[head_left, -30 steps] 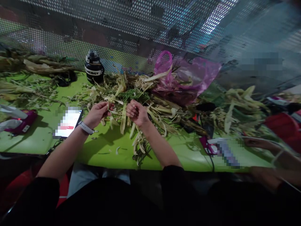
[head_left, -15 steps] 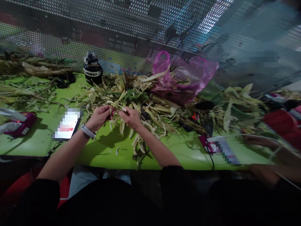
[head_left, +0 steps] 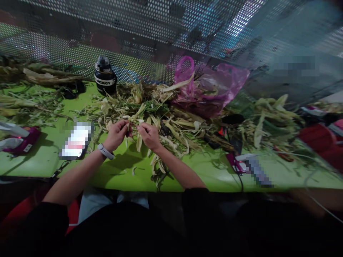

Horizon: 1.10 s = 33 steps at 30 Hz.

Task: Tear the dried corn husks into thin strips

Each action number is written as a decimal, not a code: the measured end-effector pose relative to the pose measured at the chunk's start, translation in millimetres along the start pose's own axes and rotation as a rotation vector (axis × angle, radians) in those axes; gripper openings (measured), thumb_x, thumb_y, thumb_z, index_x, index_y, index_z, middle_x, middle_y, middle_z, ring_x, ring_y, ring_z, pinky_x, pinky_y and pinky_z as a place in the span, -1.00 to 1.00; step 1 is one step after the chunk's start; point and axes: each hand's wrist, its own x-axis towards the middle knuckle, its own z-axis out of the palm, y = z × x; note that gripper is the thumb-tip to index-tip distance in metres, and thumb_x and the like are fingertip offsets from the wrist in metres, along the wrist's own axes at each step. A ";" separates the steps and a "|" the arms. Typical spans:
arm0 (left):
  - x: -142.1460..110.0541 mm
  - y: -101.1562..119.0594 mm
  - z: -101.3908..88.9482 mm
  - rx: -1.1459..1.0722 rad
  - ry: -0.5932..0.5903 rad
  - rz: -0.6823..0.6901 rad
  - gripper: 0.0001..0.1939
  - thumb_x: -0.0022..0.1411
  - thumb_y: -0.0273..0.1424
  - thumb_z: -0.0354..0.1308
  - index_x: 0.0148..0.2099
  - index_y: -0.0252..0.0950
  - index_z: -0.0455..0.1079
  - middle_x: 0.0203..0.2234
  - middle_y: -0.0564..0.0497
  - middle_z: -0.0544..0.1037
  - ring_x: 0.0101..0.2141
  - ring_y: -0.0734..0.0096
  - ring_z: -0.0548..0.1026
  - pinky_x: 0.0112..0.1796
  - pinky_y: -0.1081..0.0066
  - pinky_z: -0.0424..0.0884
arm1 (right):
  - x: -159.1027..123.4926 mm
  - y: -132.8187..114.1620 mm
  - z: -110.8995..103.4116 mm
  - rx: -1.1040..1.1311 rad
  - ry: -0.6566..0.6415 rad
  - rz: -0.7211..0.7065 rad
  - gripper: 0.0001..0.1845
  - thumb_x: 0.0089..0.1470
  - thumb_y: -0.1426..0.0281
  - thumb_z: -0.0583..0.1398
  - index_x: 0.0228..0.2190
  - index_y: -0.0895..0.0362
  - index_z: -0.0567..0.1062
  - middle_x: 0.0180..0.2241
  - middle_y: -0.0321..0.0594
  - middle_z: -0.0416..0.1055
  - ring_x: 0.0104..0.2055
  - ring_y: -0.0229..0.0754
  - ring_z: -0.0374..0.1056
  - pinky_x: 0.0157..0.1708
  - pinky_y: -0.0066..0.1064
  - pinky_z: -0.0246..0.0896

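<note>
1. The pink plastic bag [head_left: 232,89] stands open behind the husk pile [head_left: 184,123], with dull, dry-looking scraps showing through its side.
2. The black bottle [head_left: 105,80] is upright left of the bag; its contents are hidden.
3. A small husk strip [head_left: 128,126] is at the left hand [head_left: 118,135], pinched between thumb and fingers, above the table's [head_left: 120,180] near part.
4. The strip's visible bit runs roughly up and down in view; its ends are unclear.
5. The right hand's [head_left: 149,135] thumb and fingers are drawn together just beside it; whether they pinch anything, I cannot tell.
</note>
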 end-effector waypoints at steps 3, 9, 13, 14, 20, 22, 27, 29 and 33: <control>-0.2 -2.8 1.2 -0.050 -0.029 -0.015 -0.84 0.20 -0.34 0.16 -0.32 -0.35 0.35 -0.59 0.08 0.42 -0.59 0.58 0.38 -0.52 0.54 0.29 | 1.9 -1.1 -2.5 0.010 0.029 0.007 -0.59 0.14 0.21 0.06 -0.65 0.11 0.13 -0.65 -0.40 -0.02 -0.57 -0.35 -0.05 -0.53 -0.43 -0.11; -1.1 -7.5 4.3 -0.109 -0.062 -0.094 -0.86 0.18 -0.38 0.18 -0.27 -0.35 0.33 -0.57 0.08 0.43 -0.58 0.58 0.40 -0.52 0.54 0.29 | 6.4 4.6 -5.0 -0.052 0.102 -0.064 -0.60 0.15 0.23 0.09 -0.64 0.11 0.15 -0.57 -0.34 0.09 -0.48 -0.31 0.09 -0.42 -0.42 0.05; 0.2 -11.3 6.8 -0.096 0.026 -0.112 -0.91 0.19 -0.43 0.15 -0.30 -0.35 0.32 -0.61 0.11 0.40 -0.62 0.59 0.36 -0.58 0.55 0.25 | 2.6 9.0 0.1 -0.131 0.104 -0.238 -0.65 0.16 0.29 0.09 -0.62 0.12 0.26 -0.39 -0.21 0.24 -0.29 -0.24 0.21 -0.24 -0.36 0.16; 0.7 -12.3 7.3 -0.091 0.047 -0.113 -0.93 0.19 -0.44 0.13 -0.31 -0.34 0.31 -0.63 0.12 0.39 -0.64 0.59 0.35 -0.60 0.55 0.23 | 1.6 10.0 1.9 -0.137 0.102 -0.250 -0.66 0.16 0.30 0.09 -0.61 0.12 0.27 -0.35 -0.19 0.25 -0.26 -0.23 0.22 -0.21 -0.35 0.17; 2.1 -15.3 9.1 -0.032 0.126 -0.093 -0.93 0.21 -0.47 0.08 -0.35 -0.33 0.29 -0.65 0.14 0.37 -0.68 0.61 0.30 -0.62 0.55 0.22 | -0.2 14.0 9.9 -0.117 0.085 -0.213 -0.70 0.17 0.31 0.07 -0.57 0.11 0.30 -0.29 -0.14 0.27 -0.20 -0.17 0.23 -0.13 -0.27 0.19; 2.5 -15.2 8.4 -0.023 0.137 -0.110 -0.92 0.21 -0.47 0.08 -0.36 -0.33 0.29 -0.64 0.13 0.37 -0.68 0.62 0.30 -0.62 0.55 0.22 | -0.1 14.8 10.6 -0.129 0.094 -0.223 -0.70 0.17 0.31 0.06 -0.58 0.11 0.29 -0.30 -0.14 0.26 -0.20 -0.17 0.23 -0.14 -0.27 0.20; 4.8 -15.8 4.0 -0.145 0.157 -0.155 -0.90 0.19 -0.44 0.11 -0.37 -0.33 0.29 -0.58 0.12 0.38 -0.63 0.63 0.34 -0.57 0.56 0.26 | -0.8 15.1 6.0 -0.158 0.133 -0.236 -0.65 0.15 0.27 0.11 -0.61 0.12 0.28 -0.18 -0.09 0.28 -0.24 -0.21 0.24 -0.15 -0.28 0.21; 5.3 -17.5 3.3 -0.162 0.148 -0.149 -0.88 0.18 -0.41 0.13 -0.39 -0.34 0.29 -0.58 0.12 0.38 -0.62 0.63 0.33 -0.56 0.57 0.26 | -1.2 13.8 3.4 -0.080 0.052 -0.246 -0.63 0.17 0.26 0.09 -0.62 0.12 0.28 -0.21 -0.10 0.33 -0.25 -0.21 0.26 -0.15 -0.29 0.21; 5.2 -22.2 5.6 -0.085 0.128 -0.137 -0.87 0.19 -0.39 0.09 -0.39 -0.32 0.29 -0.65 0.12 0.34 -0.63 0.58 0.29 -0.57 0.55 0.22 | -1.5 10.8 2.7 0.021 -0.139 -0.133 -0.60 0.19 0.16 0.04 -0.59 0.10 0.24 -0.52 -0.27 0.26 -0.43 -0.26 0.22 -0.34 -0.39 0.18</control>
